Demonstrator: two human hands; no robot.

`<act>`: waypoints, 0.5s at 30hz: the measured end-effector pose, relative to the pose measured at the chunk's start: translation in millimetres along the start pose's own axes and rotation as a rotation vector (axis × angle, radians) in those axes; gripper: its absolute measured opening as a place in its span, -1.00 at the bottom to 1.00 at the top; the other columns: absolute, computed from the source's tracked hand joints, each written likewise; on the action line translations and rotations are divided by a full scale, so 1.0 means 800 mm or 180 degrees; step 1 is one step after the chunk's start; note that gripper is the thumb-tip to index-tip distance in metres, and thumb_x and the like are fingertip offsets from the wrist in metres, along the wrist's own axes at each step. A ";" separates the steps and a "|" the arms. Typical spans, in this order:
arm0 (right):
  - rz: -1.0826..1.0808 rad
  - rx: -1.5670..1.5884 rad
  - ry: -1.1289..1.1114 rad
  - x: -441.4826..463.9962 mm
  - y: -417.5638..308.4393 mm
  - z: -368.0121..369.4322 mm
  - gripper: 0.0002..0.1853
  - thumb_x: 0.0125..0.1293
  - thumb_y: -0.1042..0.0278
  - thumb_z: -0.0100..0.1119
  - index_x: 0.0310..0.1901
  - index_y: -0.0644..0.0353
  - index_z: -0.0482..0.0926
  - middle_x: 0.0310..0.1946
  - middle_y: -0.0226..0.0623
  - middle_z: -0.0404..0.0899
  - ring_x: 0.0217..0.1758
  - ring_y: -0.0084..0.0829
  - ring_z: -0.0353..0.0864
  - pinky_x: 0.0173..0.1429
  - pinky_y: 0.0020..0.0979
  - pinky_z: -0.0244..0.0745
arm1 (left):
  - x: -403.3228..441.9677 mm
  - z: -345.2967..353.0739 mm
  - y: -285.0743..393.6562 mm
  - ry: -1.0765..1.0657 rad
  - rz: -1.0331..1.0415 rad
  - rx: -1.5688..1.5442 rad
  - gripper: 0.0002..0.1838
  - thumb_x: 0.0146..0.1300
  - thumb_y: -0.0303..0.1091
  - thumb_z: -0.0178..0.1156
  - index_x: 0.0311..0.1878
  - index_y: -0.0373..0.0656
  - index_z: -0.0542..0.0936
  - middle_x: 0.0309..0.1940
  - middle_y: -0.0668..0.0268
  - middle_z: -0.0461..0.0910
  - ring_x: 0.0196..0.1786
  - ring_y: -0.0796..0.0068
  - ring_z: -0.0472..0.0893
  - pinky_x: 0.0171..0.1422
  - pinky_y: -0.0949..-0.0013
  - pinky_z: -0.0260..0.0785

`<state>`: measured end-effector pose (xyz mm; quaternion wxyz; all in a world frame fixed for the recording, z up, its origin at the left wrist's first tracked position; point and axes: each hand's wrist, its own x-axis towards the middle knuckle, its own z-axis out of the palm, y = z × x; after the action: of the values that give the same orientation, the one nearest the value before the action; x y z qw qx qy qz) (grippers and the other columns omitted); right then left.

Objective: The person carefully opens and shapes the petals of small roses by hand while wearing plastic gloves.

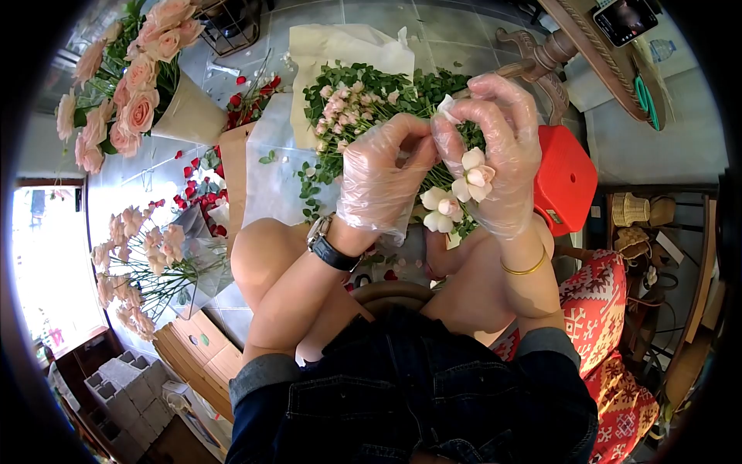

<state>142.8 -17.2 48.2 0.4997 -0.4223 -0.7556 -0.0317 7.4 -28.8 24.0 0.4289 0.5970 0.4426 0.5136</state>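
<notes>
I have the two cream roses point(474, 176) right by the right hand point(501, 151), one overlapping its palm, the other just below and to the left. That hand's fingers are bent, with a white scrap point(446, 109) at their tips; I can't tell whether they grip the stems. The left hand point(384, 174) is close by, its fingers drawn together near the right ones, but what they pinch, if anything, I can't make out. Both wear clear plastic gloves.

Behind and below the hands, I see a leafy bunch of small pink roses point(349, 116), partly hidden from me by the gloves, with brown paper point(325, 48) beyond it. Close to the right wrist, a red stool point(566, 174) takes up the space on that side. Farther up, a wooden desk point(605, 71) carries a phone point(624, 20) and something with green handles point(645, 100).

Over on my left, a pale bucket point(189, 112) holds large pink roses point(139, 110), red petals point(219, 209) litter the floor beneath, and peach roses point(130, 224) spread lower down. The knees flank the work below.
</notes>
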 end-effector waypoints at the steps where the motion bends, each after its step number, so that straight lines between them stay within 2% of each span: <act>1: 0.0000 0.0000 -0.0001 0.000 0.001 -0.001 -0.76 -0.11 0.50 0.37 -0.37 0.16 0.51 -0.14 -0.26 0.40 -0.23 -0.30 0.46 -0.24 -0.38 0.44 | 0.000 0.001 -0.002 0.0009 -0.0028 -0.0043 -0.92 0.16 -0.52 0.21 -0.30 -0.29 0.52 -0.48 0.37 0.56 -0.40 0.70 0.52 -0.37 0.58 0.38; 3: -0.0246 -0.0214 -0.0052 0.001 0.004 -0.002 -0.76 -0.09 0.52 0.35 -0.37 0.16 0.50 -0.14 -0.27 0.41 -0.21 -0.28 0.46 -0.23 -0.38 0.44 | 0.000 0.000 -0.004 0.0019 -0.0057 -0.0087 -0.92 0.16 -0.52 0.21 -0.30 -0.29 0.52 -0.48 0.36 0.56 -0.40 0.71 0.52 -0.38 0.58 0.38; 7: -0.0274 -0.0272 -0.0085 0.000 0.004 -0.003 -0.76 -0.12 0.56 0.31 -0.37 0.15 0.49 -0.12 -0.26 0.40 -0.19 -0.28 0.47 -0.23 -0.37 0.44 | 0.000 -0.001 -0.002 -0.0023 -0.0054 -0.0092 -0.92 0.17 -0.50 0.21 -0.30 -0.29 0.52 -0.48 0.36 0.56 -0.40 0.71 0.52 -0.38 0.58 0.38; 12: 0.0083 -0.0048 -0.0205 0.000 -0.006 -0.005 -0.73 -0.19 0.57 0.27 -0.36 0.15 0.49 -0.08 -0.25 0.38 -0.17 -0.28 0.48 -0.17 -0.37 0.46 | -0.001 0.000 -0.003 -0.0018 -0.0030 -0.0053 -0.92 0.17 -0.50 0.21 -0.30 -0.28 0.53 -0.49 0.37 0.57 -0.41 0.71 0.52 -0.39 0.58 0.39; 14: -0.0037 0.0126 -0.0267 -0.002 0.002 -0.002 -0.70 -0.18 0.54 0.29 -0.32 0.14 0.50 -0.07 -0.25 0.38 -0.15 -0.28 0.48 -0.15 -0.38 0.46 | -0.001 -0.002 -0.002 -0.0062 -0.0113 -0.0005 -0.90 0.15 -0.50 0.18 -0.25 -0.27 0.54 -0.47 0.27 0.57 -0.41 0.59 0.57 -0.33 0.51 0.44; 15: -0.0157 0.0301 -0.0326 -0.002 0.006 -0.002 -0.68 -0.16 0.51 0.31 -0.27 0.13 0.52 -0.06 -0.24 0.38 -0.14 -0.28 0.49 -0.12 -0.38 0.46 | -0.001 -0.001 -0.007 -0.0066 -0.0112 -0.0004 -0.90 0.15 -0.50 0.18 -0.25 -0.27 0.54 -0.47 0.27 0.57 -0.41 0.59 0.57 -0.33 0.51 0.44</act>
<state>147.1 -15.9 45.9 0.4788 -0.3806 -0.7910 0.0133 6.4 -27.9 18.4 0.4428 0.5942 0.4481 0.5001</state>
